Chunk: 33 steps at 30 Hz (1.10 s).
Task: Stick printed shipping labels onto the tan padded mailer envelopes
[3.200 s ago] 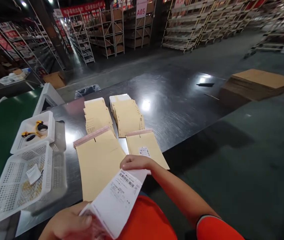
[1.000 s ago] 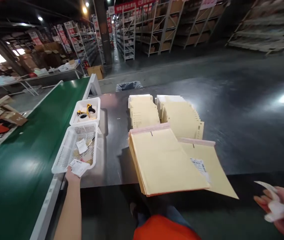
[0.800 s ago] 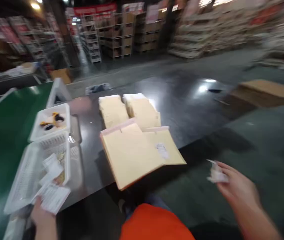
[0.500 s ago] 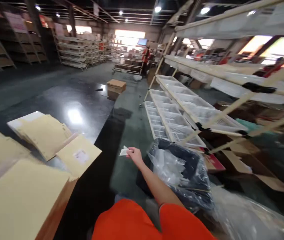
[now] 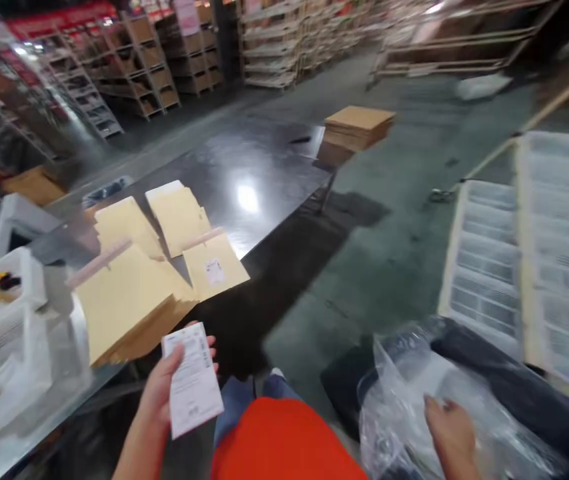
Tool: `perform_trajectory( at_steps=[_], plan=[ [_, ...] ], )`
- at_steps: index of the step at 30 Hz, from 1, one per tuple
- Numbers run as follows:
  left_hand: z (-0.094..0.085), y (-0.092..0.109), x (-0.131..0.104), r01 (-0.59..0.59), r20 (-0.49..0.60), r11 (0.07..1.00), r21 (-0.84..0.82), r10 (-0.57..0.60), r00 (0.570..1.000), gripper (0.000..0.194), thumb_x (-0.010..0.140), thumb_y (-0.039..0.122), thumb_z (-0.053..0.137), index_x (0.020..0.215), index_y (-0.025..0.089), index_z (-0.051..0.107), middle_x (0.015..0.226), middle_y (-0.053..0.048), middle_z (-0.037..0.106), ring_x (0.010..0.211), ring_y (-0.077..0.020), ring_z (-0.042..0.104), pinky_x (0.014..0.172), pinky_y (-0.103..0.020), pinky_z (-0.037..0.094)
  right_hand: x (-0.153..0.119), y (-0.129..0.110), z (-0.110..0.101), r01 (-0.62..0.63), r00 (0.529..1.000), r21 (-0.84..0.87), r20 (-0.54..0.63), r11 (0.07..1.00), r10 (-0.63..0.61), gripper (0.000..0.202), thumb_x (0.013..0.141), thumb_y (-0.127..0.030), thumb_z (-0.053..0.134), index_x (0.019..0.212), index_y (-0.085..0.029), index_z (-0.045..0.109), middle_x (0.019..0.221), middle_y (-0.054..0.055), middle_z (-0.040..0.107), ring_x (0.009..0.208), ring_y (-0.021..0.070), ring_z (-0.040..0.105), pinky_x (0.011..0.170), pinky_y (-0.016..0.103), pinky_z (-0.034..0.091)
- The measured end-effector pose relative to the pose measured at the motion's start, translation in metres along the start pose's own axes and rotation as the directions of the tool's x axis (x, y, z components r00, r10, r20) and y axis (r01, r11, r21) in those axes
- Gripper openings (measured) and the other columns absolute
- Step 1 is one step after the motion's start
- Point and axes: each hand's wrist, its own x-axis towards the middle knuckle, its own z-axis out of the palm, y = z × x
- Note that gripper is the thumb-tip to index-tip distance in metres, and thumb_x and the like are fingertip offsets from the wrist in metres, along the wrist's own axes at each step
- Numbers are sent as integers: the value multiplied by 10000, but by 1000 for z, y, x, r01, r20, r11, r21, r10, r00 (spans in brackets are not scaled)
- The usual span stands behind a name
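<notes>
My left hand [image 5: 157, 383] is closed around a white printed label sheet [image 5: 194, 380], thumb on its face and fingers behind. It carries small text and a barcode; whether it is one sheet or a stack is unclear. On the right, my right hand [image 5: 451, 430] is over a dark bin lined with clear plastic [image 5: 389, 400], its fingers curled and blurred. What it holds, if anything, cannot be made out. Just beyond my left hand lie stacks of yellowish padded mailers [image 5: 124, 300] on a table; one mailer [image 5: 209, 283] bears a white label.
The dark shiny table [image 5: 284, 160] stretches forward, with a stack of brown cardboard [image 5: 359, 123] at its far end. White plastic baskets [image 5: 29, 293] stand at left. A rack with clear trays [image 5: 489, 247] rises on the right, beyond the bin.
The view has swung left and down. My left hand has come into view with the label sheet. My right hand has moved over the bin; its small white paper piece no longer shows.
</notes>
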Motion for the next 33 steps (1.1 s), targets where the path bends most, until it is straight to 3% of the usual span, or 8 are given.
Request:
perform_trajectory(
  at_steps=[3, 5, 8, 10, 17, 23, 27, 33],
  plan=[
    [34, -31, -2, -34, 17, 999, -26, 34, 999, 656, 866, 176, 536, 1450, 191, 238, 1007, -158, 725, 806, -233, 710, 768, -434, 571, -33, -41, 73, 72, 918, 104, 382, 992, -106, 417, 592, -595, 635, 760, -215, 605, 824, 114, 699, 803, 279, 668, 672, 401, 532],
    [44, -45, -5, -52, -4, 998, -47, 52, 999, 671, 854, 181, 566, 1445, 170, 249, 978, -166, 727, 798, -232, 708, 764, -427, 569, -86, -77, 115, 126, 615, 249, 739, 960, -273, 518, 635, -618, 635, 910, -179, 627, 935, 132, 702, 831, 249, 663, 718, 377, 524],
    [42, -57, -13, -90, -36, 995, -41, 89, 995, 683, 811, 184, 630, 1417, 148, 316, 944, -161, 729, 776, -246, 706, 727, -408, 568, -173, -124, 151, 111, 93, 314, 941, 943, -324, 473, 717, -579, 629, 962, -175, 606, 908, 90, 697, 741, 185, 649, 614, 298, 505],
    [33, -59, -20, -133, -26, 990, -42, 132, 991, 691, 763, 172, 681, 1385, 154, 381, 930, -142, 731, 752, -251, 704, 697, -389, 561, -216, -140, 162, 145, -107, 285, 956, 947, -272, 403, 686, -522, 690, 868, -181, 577, 737, 18, 664, 581, 135, 591, 506, 249, 460],
    [-14, -52, -22, -149, -189, 960, -238, 105, 976, 363, 671, 90, 703, 1027, 46, 642, 753, -115, 736, 654, -226, 687, 702, -335, 523, -256, -139, 205, 331, -208, 271, 955, 904, -211, 346, 732, -496, 634, 692, -154, 593, 578, -20, 556, 495, 97, 469, 442, 220, 369],
    [-82, -44, -5, -71, -77, 824, -562, 34, 996, 459, 836, 309, 576, 1234, 83, 539, 955, -146, 737, 907, -283, 688, 903, -414, 469, -278, -159, 223, 441, -142, 447, 891, 779, -431, 210, 740, -369, 660, 698, -166, 694, 699, 28, 625, 648, 151, 573, 592, 263, 467],
    [-140, -44, 32, -96, -165, 811, -577, -1, 986, 575, 822, 451, 577, 1219, 37, 540, 881, -158, 740, 829, -272, 695, 879, -398, 484, -301, -172, 216, 513, -382, 600, 800, 613, -463, 126, 790, -264, 635, 705, -195, 698, 746, 38, 653, 653, 143, 601, 558, 237, 470],
    [-203, -40, 77, -218, -489, 858, -466, -44, 871, 551, 881, 540, 390, 1108, 91, 616, 1066, -174, 688, 1082, -303, 610, 937, -411, 444, -339, -163, 242, 592, -675, 806, 504, 13, -539, 182, 866, -155, 526, 882, -229, 692, 826, 60, 688, 775, 166, 613, 630, 266, 499]
  ],
)
